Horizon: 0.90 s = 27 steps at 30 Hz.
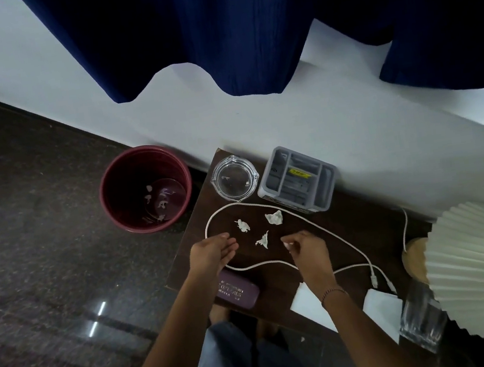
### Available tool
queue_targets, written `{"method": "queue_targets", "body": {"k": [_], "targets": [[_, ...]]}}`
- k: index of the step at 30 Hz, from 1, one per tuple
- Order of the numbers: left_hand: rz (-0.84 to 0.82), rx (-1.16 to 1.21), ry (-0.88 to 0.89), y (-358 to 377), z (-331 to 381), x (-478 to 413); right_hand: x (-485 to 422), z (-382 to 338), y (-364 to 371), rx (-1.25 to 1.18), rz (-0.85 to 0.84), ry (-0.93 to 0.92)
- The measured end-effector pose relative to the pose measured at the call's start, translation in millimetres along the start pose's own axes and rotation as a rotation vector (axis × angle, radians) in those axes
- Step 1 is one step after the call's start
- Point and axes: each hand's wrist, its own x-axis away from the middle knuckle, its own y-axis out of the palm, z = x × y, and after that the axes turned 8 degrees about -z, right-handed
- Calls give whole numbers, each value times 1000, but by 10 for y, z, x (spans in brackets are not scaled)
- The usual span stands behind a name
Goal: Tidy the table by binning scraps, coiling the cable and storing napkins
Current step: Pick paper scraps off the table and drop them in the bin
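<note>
Scraps (262, 239) are being gathered from the surface (350, 230): right hand (307, 247) pinching one, left hand (213, 251) cupped empty; bin (145, 189) transfer pending.

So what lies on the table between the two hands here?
In the head view, one small white paper scrap lies on the dark table between the left hand and the right hand, inside the cable loop.

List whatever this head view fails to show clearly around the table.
- Purple case: print too blurred to read; the left hand covers its far end.
- Right hand: whether its fingertips pinch a scrap, too small to tell.
- Napkins: partly behind the right forearm.
- Bin: contents dim.
</note>
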Motion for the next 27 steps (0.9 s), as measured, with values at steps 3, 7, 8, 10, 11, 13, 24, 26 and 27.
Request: {"method": "queue_targets", "body": {"k": [3,7,8,10,11,13,24,26,27], "targets": [[-17,-48,-33,60,-50,36,123,-247,-78,-438,100,88],[-95,-74,-48,126,-96,121,209,-569,-73,-942,7,151],[-118,-56,-32,124,-103,147,225,-647,-69,-1025,-43,151],[-151,-13,6,103,-107,188,237,-762,-54,-1085,-108,153],[-161,4,21,89,-101,201,237,-809,-43,-1071,-108,144],[-165,35,35,48,-86,225,240,-887,-10,-1005,-65,125],[-18,131,164,-196,143,232,312,-1219,185,-461,31,-175],[70,108,179,-273,197,189,320,-1243,248,-430,11,-231],[112,116,192,-315,238,159,327,-1256,274,-427,5,-246]]}}
